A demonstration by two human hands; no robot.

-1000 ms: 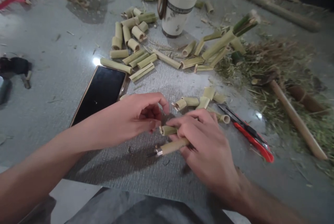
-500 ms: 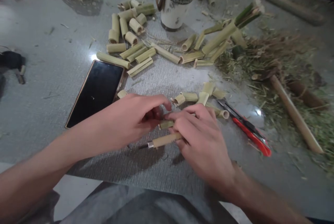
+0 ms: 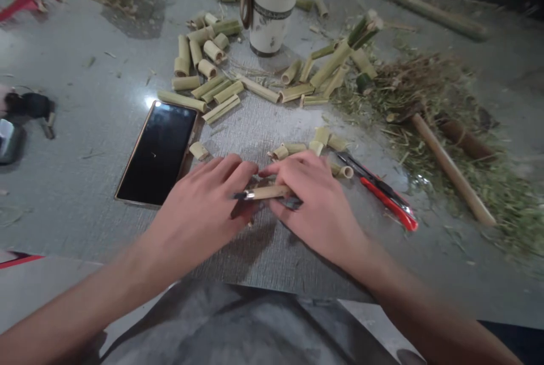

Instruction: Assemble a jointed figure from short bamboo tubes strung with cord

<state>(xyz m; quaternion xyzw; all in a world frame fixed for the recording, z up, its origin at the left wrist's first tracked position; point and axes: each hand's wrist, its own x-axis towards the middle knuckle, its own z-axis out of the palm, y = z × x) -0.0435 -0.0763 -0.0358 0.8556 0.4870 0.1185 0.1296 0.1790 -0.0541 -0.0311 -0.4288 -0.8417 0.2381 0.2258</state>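
My right hand is closed on a carving tool with a light wooden handle, a metal ferrule and a dark tip, which points left. Close beside it, my left hand has its fingers curled down, and the tool's tip lies in front of its thumb. What the left fingers hold, if anything, is hidden. Just beyond my hands lie short cut bamboo pieces, and a single bamboo piece sits above my left knuckles. A red utility knife rests to the right of my right hand.
A phone lies left of my left hand. Several bamboo tubes are heaped behind it, near a patterned tumbler. At right, a wooden-handled hammer-like tool lies on green shavings. Keys are at far left.
My hands have drawn closer together, and the carving tool has risen in front of my left thumb. The bamboo piece seen between my hands is now hidden. The view has shifted slightly.
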